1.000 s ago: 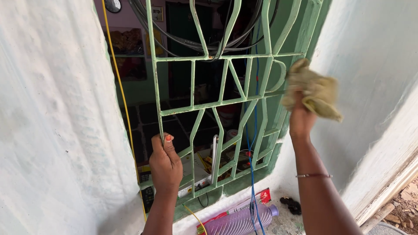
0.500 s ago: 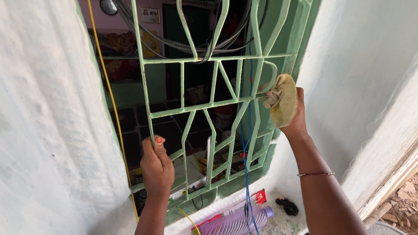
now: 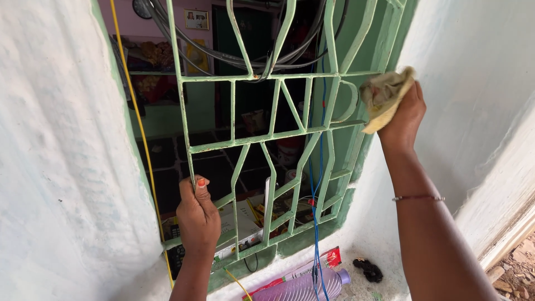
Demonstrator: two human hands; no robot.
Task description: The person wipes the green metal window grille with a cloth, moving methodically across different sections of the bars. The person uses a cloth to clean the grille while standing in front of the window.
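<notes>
Fingers of the right hand (image 3: 402, 114) are bunching a soft, light yellow cloth (image 3: 383, 96) against the stiff green window grille (image 3: 267, 136) at far right, while left hand (image 3: 198, 218) fingers are wrapping a lower-left bar.

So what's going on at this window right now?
A person stands at a pale green window grille set in a whitewashed wall. The right hand presses a yellowish cloth against the bars near the grille's right edge. The left hand grips a vertical bar low on the left side. A blue wire and a yellow wire hang down the grille, and a purple plastic bottle lies on the sill below.
</notes>
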